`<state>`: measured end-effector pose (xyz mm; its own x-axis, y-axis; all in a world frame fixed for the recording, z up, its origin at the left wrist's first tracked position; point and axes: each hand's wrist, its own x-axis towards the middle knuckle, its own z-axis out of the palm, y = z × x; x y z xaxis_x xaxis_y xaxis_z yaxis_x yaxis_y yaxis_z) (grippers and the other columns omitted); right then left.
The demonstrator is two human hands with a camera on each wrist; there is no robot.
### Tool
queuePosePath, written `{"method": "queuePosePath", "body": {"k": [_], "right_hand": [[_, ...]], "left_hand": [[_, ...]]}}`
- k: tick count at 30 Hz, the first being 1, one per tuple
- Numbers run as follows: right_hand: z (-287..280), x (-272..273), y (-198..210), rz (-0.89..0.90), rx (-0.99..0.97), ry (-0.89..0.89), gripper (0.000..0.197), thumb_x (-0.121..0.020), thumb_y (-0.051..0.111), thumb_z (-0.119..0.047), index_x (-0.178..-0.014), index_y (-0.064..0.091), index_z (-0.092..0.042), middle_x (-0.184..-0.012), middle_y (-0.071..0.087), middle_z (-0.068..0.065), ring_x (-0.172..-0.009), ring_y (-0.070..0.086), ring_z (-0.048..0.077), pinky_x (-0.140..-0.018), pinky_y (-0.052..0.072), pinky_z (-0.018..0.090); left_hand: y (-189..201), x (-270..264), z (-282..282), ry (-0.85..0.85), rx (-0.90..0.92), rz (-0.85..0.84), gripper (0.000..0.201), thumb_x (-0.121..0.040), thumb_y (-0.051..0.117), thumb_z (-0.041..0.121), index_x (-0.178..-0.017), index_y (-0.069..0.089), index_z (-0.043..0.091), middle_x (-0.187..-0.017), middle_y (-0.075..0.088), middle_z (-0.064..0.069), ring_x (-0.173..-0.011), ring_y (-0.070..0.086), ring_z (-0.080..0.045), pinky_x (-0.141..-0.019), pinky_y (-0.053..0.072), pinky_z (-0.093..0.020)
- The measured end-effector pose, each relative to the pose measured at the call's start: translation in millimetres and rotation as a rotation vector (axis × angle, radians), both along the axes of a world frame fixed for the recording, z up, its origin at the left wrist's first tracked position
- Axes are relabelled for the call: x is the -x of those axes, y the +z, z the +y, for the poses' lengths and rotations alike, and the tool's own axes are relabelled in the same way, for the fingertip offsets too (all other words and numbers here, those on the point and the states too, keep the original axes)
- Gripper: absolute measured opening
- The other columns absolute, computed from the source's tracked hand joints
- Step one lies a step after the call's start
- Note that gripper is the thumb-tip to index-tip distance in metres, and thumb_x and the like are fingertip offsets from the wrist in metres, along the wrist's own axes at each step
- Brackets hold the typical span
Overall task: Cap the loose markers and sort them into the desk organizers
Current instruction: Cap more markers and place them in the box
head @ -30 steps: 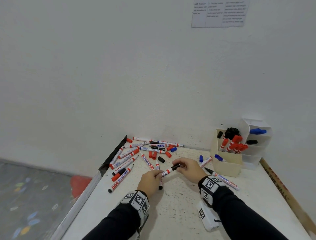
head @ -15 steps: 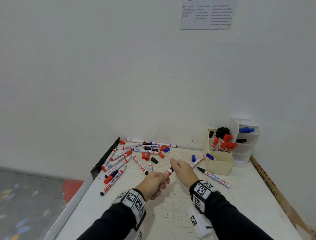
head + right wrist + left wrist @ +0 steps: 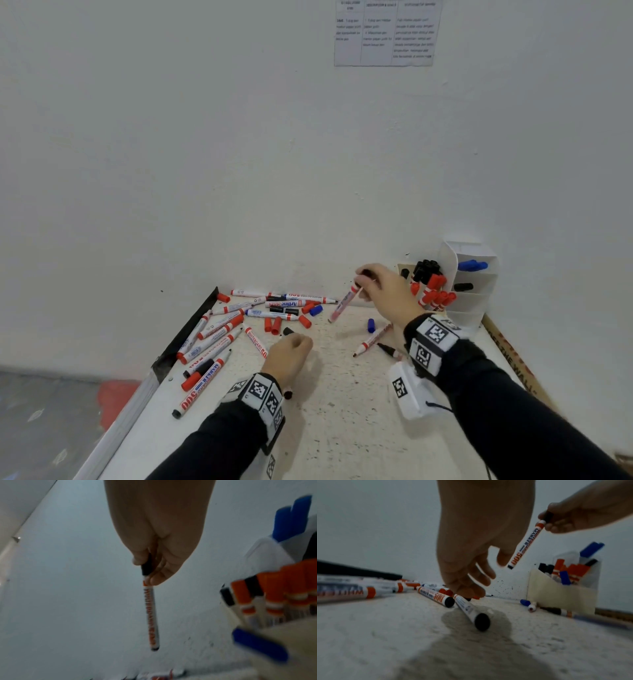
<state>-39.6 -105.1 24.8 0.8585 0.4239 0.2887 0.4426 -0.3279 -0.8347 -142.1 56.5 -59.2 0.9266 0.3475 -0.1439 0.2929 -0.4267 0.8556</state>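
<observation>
My right hand (image 3: pixel 363 279) pinches the black cap of a white marker (image 3: pixel 344 303), which hangs tilted above the table just left of the beige organizer (image 3: pixel 556 592). The same marker (image 3: pixel 150 615) dangles below my fingers (image 3: pixel 154 574) in the right wrist view. Red- and black-capped markers (image 3: pixel 433 291) stand in the beige organizer. The white organizer (image 3: pixel 474 301) behind it holds blue ones. My left hand (image 3: pixel 291 349) is down on the table. Its curled fingertips (image 3: pixel 467 592) touch the front end of a lying marker (image 3: pixel 467 608), with the thumb held apart.
Several loose markers (image 3: pixel 222 329) lie in a pile at the back left, with red caps (image 3: pixel 272 324), a black cap (image 3: pixel 288 331) and a blue cap (image 3: pixel 371 325) nearby. Two uncapped markers (image 3: pixel 371 341) lie by my right wrist. The black-edged left table rim (image 3: pixel 185 335) drops to the floor.
My right hand has lifted the black-capped marker away to the right, toward the organizers. My left hand let go of it and dropped onto a marker on the table.
</observation>
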Motion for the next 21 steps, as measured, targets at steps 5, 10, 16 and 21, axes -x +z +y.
{"method": "queuePosePath", "body": {"k": [5, 10, 16, 21], "right_hand": [[-44, -50, 32, -0.071, -0.055, -0.346, 0.019, -0.095, 0.046, -0.012, -0.111, 0.056, -0.008, -0.099, 0.062, 0.007, -0.088, 0.061, 0.017, -0.079, 0.050, 0.028], [-70, -85, 32, -0.143, 0.051, -0.658, 0.024, -0.092, 0.040, 0.005, -0.111, 0.056, 0.002, -0.109, 0.061, 0.023, -0.101, 0.059, 0.032, -0.077, 0.040, 0.025], [-58, -86, 13, -0.188, 0.232, -0.512, 0.029, -0.092, 0.043, 0.005, -0.117, 0.056, 0.001, -0.118, 0.051, 0.020, -0.107, 0.053, 0.030, -0.076, 0.033, 0.011], [-46, -87, -1, -0.252, 0.377, -0.522, 0.020, -0.093, 0.050, -0.011, -0.111, 0.057, -0.006, -0.099, 0.057, 0.007, -0.089, 0.054, 0.022, -0.084, 0.045, 0.031]], "left_hand": [[-10, -8, 20, 0.082, -0.389, 0.252, 0.015, -0.093, 0.048, 0.025, -0.105, 0.052, 0.017, -0.097, 0.055, 0.000, -0.089, 0.056, -0.013, -0.082, 0.047, -0.022], [-20, -14, 25, 0.075, -0.476, 0.314, 0.027, -0.090, 0.053, 0.031, -0.112, 0.049, 0.014, -0.099, 0.055, 0.000, -0.087, 0.057, -0.012, -0.076, 0.048, -0.020], [-17, -16, 23, 0.089, -0.458, 0.321, 0.028, -0.089, 0.057, 0.023, -0.113, 0.048, 0.012, -0.114, 0.055, -0.006, -0.098, 0.057, -0.016, -0.084, 0.049, -0.022], [-19, -15, 27, 0.166, -0.296, 0.274, 0.027, -0.086, 0.061, 0.024, -0.109, 0.054, 0.012, -0.097, 0.050, -0.001, -0.086, 0.052, -0.011, -0.070, 0.047, -0.016]]}}
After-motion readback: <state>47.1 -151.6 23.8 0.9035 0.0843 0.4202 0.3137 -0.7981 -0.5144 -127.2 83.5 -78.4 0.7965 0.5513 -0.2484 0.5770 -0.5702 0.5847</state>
